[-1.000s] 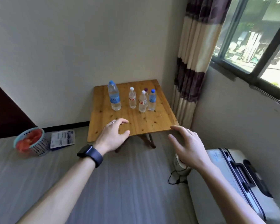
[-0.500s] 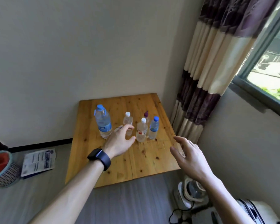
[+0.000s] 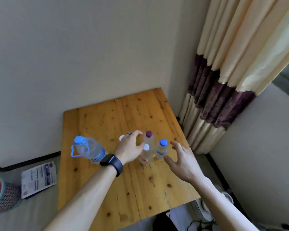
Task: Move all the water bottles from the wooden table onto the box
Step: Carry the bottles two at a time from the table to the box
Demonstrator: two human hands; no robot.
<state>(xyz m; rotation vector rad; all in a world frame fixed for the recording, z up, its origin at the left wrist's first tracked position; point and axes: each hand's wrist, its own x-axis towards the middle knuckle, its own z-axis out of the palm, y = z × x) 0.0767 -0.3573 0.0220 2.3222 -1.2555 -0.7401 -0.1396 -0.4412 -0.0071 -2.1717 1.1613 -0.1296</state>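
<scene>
Worktop: a square wooden top set into the room corner, with the wall behind and the curtain to the right. All five bottles stand on it.
Large bottle: clear, with a blue cap and a blue carry loop. It stands at the left of the group, apart from the rest, and holds clear water (the level cannot be read).
White-capped bottle: small, with a red-marked label and clear contents. It is the nearest of the tight cluster.
Purple-capped bottle: just behind the white-capped bottle.
Blue-capped bottle: small, with a blue-banded label, just to the right of the white-capped bottle.
Fifth bottle: only its white cap shows, past the knuckles of the left hand.
Left hand: wears a watch at the wrist. It is held over the cluster with fingers arched and nothing grasped. The thumb tip is close to the white-capped bottle's cap (contact cannot be told).
Right hand: fingers are spread and released. It is just beside the blue-capped bottle and grips nothing.
Basket: a mesh-walled basket on the floor at far left, holding something red (not identifiable).
Leaflet: printed, lying flat on the floor between the basket and the worktop.
</scene>
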